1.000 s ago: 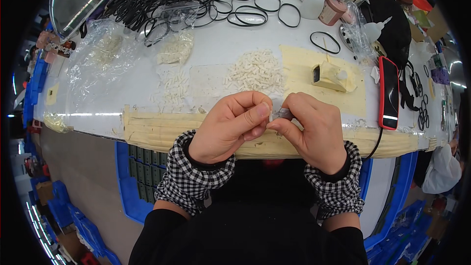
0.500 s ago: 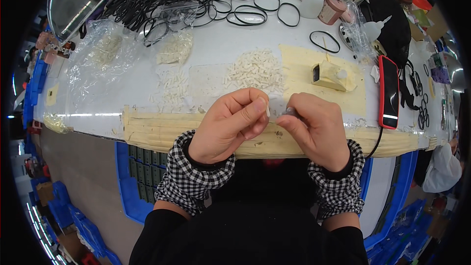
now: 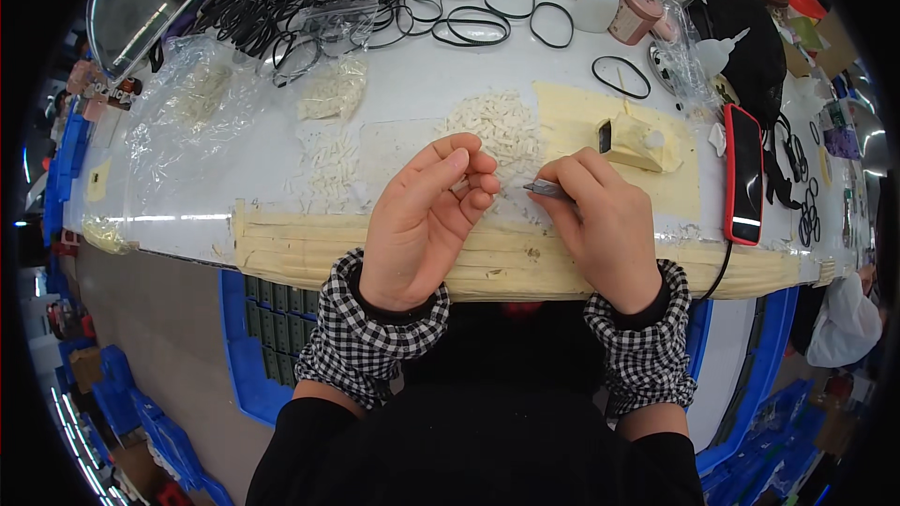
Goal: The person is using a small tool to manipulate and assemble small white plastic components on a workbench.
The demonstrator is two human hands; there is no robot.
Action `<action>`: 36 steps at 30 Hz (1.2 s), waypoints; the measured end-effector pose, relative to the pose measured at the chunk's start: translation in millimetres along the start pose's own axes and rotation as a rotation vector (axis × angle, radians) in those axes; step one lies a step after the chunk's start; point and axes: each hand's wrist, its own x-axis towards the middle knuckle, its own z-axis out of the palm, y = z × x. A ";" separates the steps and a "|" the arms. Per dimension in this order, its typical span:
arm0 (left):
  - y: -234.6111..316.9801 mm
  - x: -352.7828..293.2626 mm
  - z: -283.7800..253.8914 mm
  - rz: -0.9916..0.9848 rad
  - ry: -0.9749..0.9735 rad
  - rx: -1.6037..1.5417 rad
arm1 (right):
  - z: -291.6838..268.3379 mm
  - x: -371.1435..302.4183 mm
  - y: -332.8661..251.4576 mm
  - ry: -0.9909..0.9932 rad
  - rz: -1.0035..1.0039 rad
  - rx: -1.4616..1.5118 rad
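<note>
My left hand is palm up over the table's front edge, with loosely curled fingers spread apart and nothing visible in them. Just to its right, my right hand pinches a small grey pointed tool, its dark tip aimed left; its exact kind cannot be made out. Beyond both hands lies a heap of small white tube-like pieces, partly covered by my left fingers. More loose white pieces are scattered to the left, below a clear bag of similar pieces.
Black rubber-like rings and a dark tangled bundle fill the back. A yellow taped block sits on a yellow sheet at right, beside a red-cased phone with a cable. Blue trays stand below the table edge.
My left hand has loosened from a pinch on a small white piece and shifted slightly up and left; the piece no longer shows. The grey tool's tip is more exposed in my right hand.
</note>
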 end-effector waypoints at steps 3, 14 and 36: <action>0.8 -1.1 4.2 -0.024 0.016 0.095 | 1.8 2.2 -0.9 0.057 -0.020 0.028; 4.7 -5.1 11.3 -0.176 -0.085 0.322 | -6.1 7.6 -22.3 0.180 -0.047 0.486; 2.7 -8.5 12.7 -0.160 -0.075 0.326 | -4.6 4.9 -14.6 0.023 -0.129 0.145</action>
